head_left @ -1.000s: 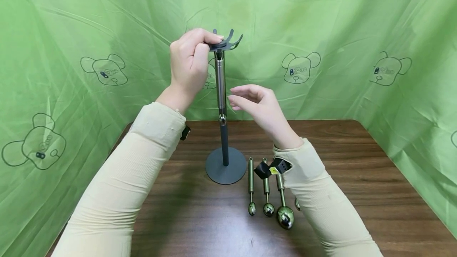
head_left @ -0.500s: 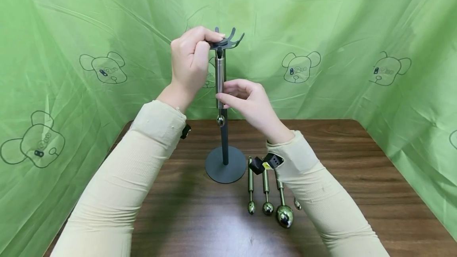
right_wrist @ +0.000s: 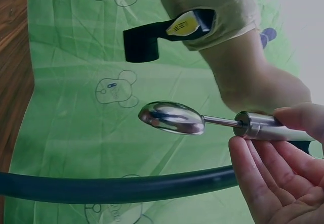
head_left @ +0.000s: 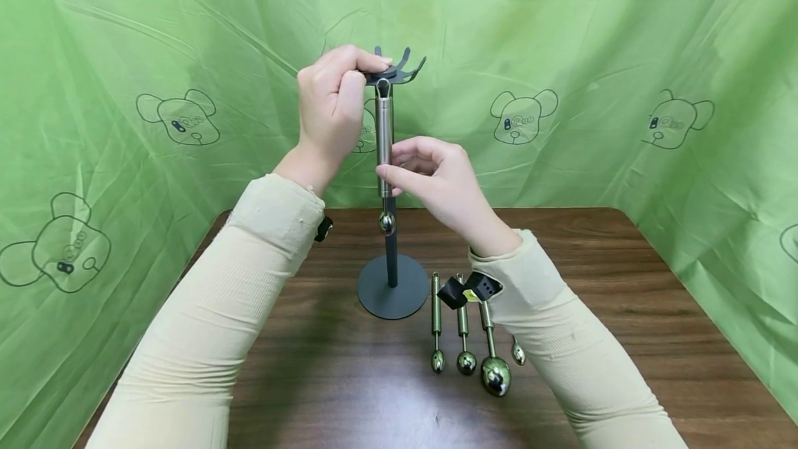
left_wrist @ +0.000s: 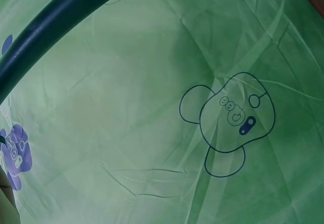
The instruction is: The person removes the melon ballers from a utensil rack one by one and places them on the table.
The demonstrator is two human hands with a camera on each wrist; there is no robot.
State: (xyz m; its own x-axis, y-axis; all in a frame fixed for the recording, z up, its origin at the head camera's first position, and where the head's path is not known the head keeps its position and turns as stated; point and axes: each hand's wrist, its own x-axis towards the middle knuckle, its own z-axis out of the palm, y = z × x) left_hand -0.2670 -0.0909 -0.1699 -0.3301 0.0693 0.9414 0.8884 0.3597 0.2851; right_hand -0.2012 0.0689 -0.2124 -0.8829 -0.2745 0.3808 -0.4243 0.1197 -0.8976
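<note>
In the head view, a dark grey hanging stand point(head_left: 391, 255) with curved prongs on top rises from a round base. My left hand point(head_left: 332, 102) grips its top, the index finger lying over the middle of the prongs. A steel scoop point(head_left: 384, 134) is upright in front of the post, the loop of its handle at a front prong. My right hand point(head_left: 436, 168) pinches the lower handle between thumb and fingers. The right wrist view shows the scoop's shiny oval bowl point(right_wrist: 172, 118) and thin neck beyond those fingers. Only the curved-looking post point(left_wrist: 55, 29) fills the left wrist view's corner.
Several more steel scoops lie side by side right of the base, among them a large one point(head_left: 496, 374) and a small one point(head_left: 438, 359); my right forearm partly covers them. The brown wooden table point(head_left: 312, 366) ends at a green printed curtain point(head_left: 611, 40).
My right hand has come in from the right and taken the scoop's handle. The scoop now looks larger, its bowl lower and its loop showing. My left hand stays on the stand.
</note>
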